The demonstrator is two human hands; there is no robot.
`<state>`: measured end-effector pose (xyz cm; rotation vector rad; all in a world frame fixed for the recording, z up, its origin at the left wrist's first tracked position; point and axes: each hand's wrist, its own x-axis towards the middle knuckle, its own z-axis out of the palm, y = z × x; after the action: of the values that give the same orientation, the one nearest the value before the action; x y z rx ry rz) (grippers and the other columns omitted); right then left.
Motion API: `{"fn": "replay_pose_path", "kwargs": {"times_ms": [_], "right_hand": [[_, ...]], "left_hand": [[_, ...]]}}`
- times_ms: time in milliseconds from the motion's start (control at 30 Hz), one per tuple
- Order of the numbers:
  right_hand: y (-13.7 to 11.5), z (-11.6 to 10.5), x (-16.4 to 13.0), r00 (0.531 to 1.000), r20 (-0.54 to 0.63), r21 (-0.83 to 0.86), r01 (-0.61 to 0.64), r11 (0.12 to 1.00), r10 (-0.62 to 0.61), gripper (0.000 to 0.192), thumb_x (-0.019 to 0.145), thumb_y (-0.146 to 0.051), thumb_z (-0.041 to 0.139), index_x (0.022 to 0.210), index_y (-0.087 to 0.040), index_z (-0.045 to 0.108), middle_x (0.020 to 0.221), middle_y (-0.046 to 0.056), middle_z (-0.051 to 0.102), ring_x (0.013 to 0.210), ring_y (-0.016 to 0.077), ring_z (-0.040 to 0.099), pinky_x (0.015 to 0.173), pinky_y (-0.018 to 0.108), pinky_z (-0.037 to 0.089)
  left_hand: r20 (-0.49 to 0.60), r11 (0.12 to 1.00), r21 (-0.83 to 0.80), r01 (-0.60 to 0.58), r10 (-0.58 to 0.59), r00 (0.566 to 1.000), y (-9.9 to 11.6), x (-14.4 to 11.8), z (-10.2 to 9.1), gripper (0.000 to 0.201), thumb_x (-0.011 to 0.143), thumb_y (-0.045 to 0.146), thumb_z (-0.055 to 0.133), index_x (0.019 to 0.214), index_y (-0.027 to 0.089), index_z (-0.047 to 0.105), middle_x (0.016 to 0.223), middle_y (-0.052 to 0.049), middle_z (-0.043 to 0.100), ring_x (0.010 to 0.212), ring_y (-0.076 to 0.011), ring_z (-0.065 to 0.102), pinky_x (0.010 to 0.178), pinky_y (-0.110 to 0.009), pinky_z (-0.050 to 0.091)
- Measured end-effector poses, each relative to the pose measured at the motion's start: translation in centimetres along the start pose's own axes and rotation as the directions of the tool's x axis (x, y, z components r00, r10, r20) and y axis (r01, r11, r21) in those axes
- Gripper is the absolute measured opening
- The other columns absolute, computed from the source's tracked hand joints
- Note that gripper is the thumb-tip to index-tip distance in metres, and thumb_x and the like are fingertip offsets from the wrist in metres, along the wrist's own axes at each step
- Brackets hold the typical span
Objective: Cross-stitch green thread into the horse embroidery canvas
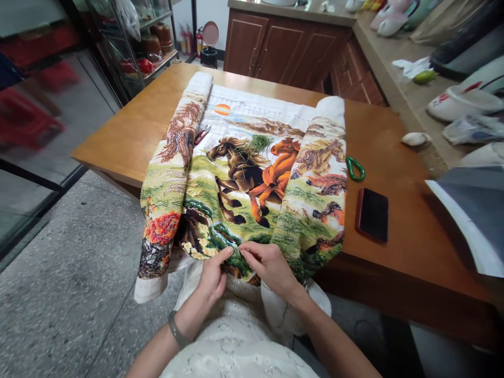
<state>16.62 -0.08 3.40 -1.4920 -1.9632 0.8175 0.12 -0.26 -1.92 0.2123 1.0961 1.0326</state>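
Embroidery point(244, 184), a horse scene rolled at both sides, lies across the wooden table point(129, 131) with its near edge hanging over the table's edge toward my lap. In the head view, my left hand point(214, 275) pinches that near edge, thumb and forefinger closed on the cloth. My right hand point(270, 265) meets it just beside, fingertips drawn narrow as if on a needle or thread; which, I cannot tell, it is too fine to see. A loose tuft of green thread point(260, 142) sits on the picture near the horses, and small scissors point(201, 135) lie on the cloth by the left roll. A phone point(372, 214) and a green clip point(355, 168) rest on the table to the right. The risks, as I judge them: the overhanging cloth could slide off, dragging scissors and thread along, or a stitch could snag.
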Motion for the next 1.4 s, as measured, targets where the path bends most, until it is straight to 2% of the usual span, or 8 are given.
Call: {"fn": "replay_pose_path", "kwargs": {"times_ms": [233, 467, 700, 967, 1100, 1233, 1300, 1400], "right_hand": [[-0.3, 0.2, 0.1, 1.000, -0.016, -0.044, 0.010, 0.999, -0.011, 0.024, 0.109, -0.018, 0.061, 0.100, -0.021, 0.083, 0.088, 0.006, 0.085, 0.074, 0.0203, 0.077, 0.071, 0.028, 0.051], [-0.1, -0.5, 0.9, 1.000, 0.011, 0.157, -0.015, 0.988, 0.014, 0.026, 0.107, -0.021, 0.058, 0.089, -0.023, 0.076, 0.069, 0.001, 0.070, 0.060, 0.0188, 0.061, 0.063, 0.029, 0.048], [0.2, 0.0, 1.3, 0.997, 0.050, 0.192, -0.059, 0.980, 0.050, 0.023, 0.109, -0.022, 0.056, 0.089, -0.024, 0.068, 0.065, -0.002, 0.062, 0.058, 0.0172, 0.057, 0.063, 0.027, 0.045], [0.4, 0.6, 0.8, 0.999, -0.017, -0.142, 0.030, 0.989, -0.033, 0.021, 0.112, -0.016, 0.055, 0.096, -0.023, 0.067, 0.090, 0.006, 0.075, 0.080, 0.0213, 0.071, 0.074, 0.028, 0.049], [-0.6, 1.5, 0.6, 0.997, -0.014, -0.207, 0.078, 0.975, -0.082, 0.024, 0.111, -0.008, 0.049, 0.110, -0.022, 0.069, 0.099, 0.008, 0.077, 0.089, 0.0228, 0.076, 0.080, 0.029, 0.054], [-1.8, 2.3, 1.2, 0.996, -0.028, -0.316, 0.069, 0.946, -0.082, 0.025, 0.110, -0.009, 0.052, 0.100, -0.023, 0.071, 0.098, 0.009, 0.074, 0.087, 0.0234, 0.073, 0.069, 0.028, 0.051], [-2.4, 1.6, 1.2, 0.992, -0.093, -0.232, 0.066, 0.970, -0.090, 0.028, 0.111, -0.011, 0.051, 0.093, -0.023, 0.069, 0.105, 0.012, 0.074, 0.091, 0.0234, 0.073, 0.070, 0.028, 0.052], [-3.1, -1.7, 0.2, 0.985, -0.170, 0.187, 0.073, 0.980, -0.041, 0.028, 0.117, -0.026, 0.050, 0.096, -0.023, 0.068, 0.114, 0.012, 0.075, 0.083, 0.0200, 0.072, 0.070, 0.030, 0.059]], "left_hand": [[-0.006, 1.000, -0.013, -0.003, 0.003, 1.000, 0.2, -0.2, 0.3, 0.030, 0.066, 0.035, 0.092, 0.090, 0.029, 0.076, 0.113, -0.011, 0.089, 0.135, -0.0397, 0.075, 0.127, -0.053, 0.053], [-0.059, 0.999, 0.006, 0.036, -0.035, 0.998, 0.7, -0.5, 1.2, 0.018, 0.072, 0.026, 0.084, 0.084, 0.032, 0.073, 0.096, -0.007, 0.087, 0.118, -0.0367, 0.079, 0.117, -0.051, 0.059], [-0.033, 0.995, 0.048, 0.082, -0.080, 0.996, 0.9, -0.2, 0.8, 0.013, 0.073, 0.030, 0.085, 0.079, 0.033, 0.074, 0.087, -0.006, 0.084, 0.107, -0.0362, 0.079, 0.110, -0.049, 0.061], [-0.048, 0.998, 0.003, 0.057, -0.057, 0.997, 0.8, -0.6, 1.1, 0.014, 0.071, 0.028, 0.084, 0.078, 0.033, 0.074, 0.092, -0.006, 0.086, 0.109, -0.0352, 0.079, 0.113, -0.050, 0.060], [-0.048, 0.999, 0.021, 0.040, -0.039, 0.998, 0.8, -0.7, 1.1, 0.014, 0.071, 0.026, 0.083, 0.080, 0.033, 0.075, 0.090, -0.006, 0.085, 0.114, -0.0358, 0.079, 0.116, -0.049, 0.059], [-0.052, 0.998, 0.030, 0.049, -0.048, 0.997, 0.8, -0.7, 0.8, 0.012, 0.070, 0.025, 0.082, 0.075, 0.033, 0.075, 0.087, -0.005, 0.085, 0.109, -0.0358, 0.079, 0.113, -0.050, 0.060], [-0.052, 0.998, 0.027, 0.052, -0.051, 0.997, 0.8, -0.8, 0.9, 0.013, 0.070, 0.025, 0.083, 0.077, 0.033, 0.075, 0.089, -0.005, 0.085, 0.111, -0.0366, 0.079, 0.114, -0.051, 0.060], [-0.052, 1.000, -0.003, 0.031, -0.031, 0.998, 0.9, -0.9, 1.2, 0.021, 0.070, 0.027, 0.086, 0.088, 0.032, 0.077, 0.098, -0.007, 0.088, 0.120, -0.0373, 0.080, 0.119, -0.052, 0.059]]}}
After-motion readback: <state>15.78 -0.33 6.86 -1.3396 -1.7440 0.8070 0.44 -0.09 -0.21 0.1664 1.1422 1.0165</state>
